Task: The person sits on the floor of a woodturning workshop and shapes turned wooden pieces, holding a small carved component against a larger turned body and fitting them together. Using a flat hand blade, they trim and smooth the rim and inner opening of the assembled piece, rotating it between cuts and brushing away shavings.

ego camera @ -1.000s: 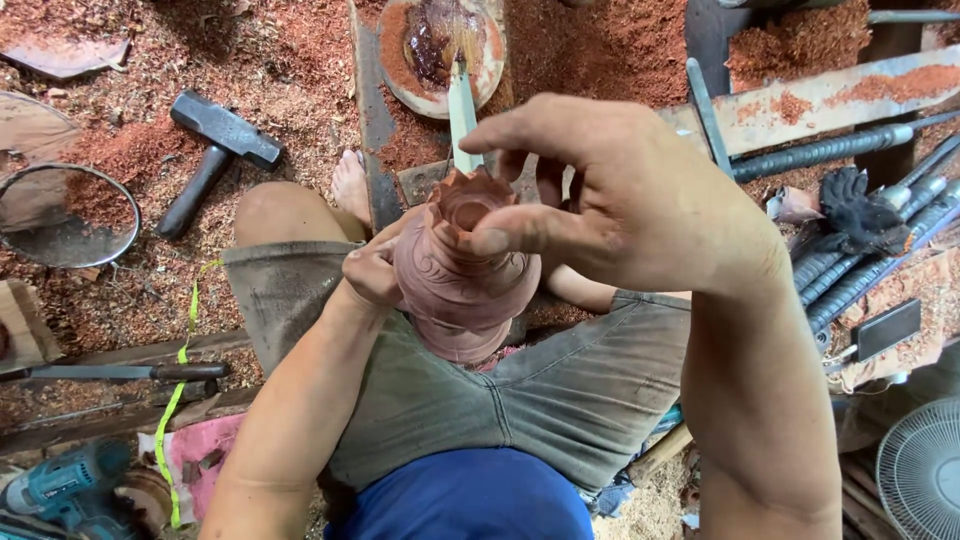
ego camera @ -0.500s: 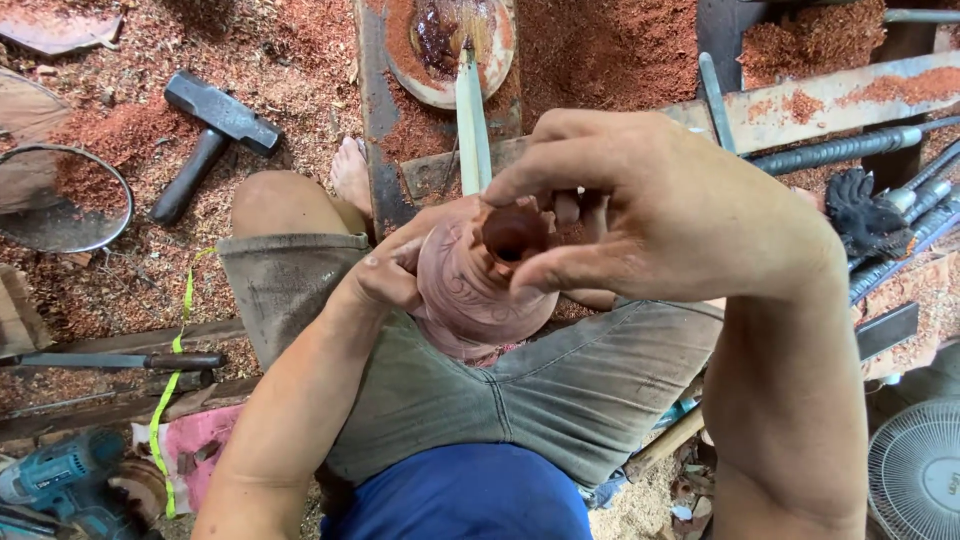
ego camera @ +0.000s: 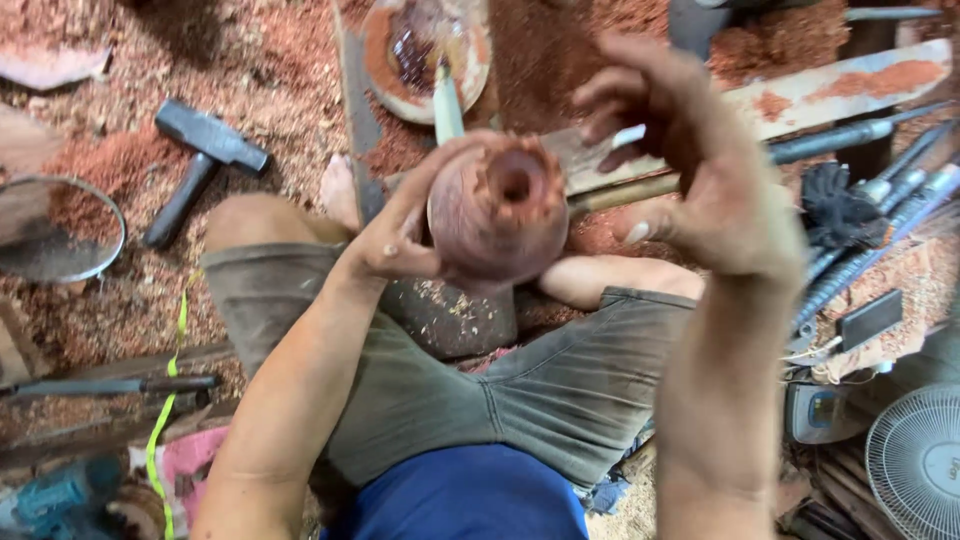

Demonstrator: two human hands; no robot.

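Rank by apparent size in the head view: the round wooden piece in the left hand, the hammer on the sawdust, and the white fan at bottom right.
1. Round wooden piece, though it sits nearest the camera, so this is unsure.
2 and 3. Hammer and white fan look alike; the fan is cut off by the frame, so no ranking.

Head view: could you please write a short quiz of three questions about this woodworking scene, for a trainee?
1. True or false: the left hand holds the round reddish wooden vase.
2. Which tool lies on the sawdust to the left of the bent knee? A) hammer B) saw C) pliers
3. Fill in: the right hand is ____ the vase, fingers spread.

Key:
1. True; its grip is on the vase's left side.
2. A
3. Apart from; it hovers beside it, not touching.
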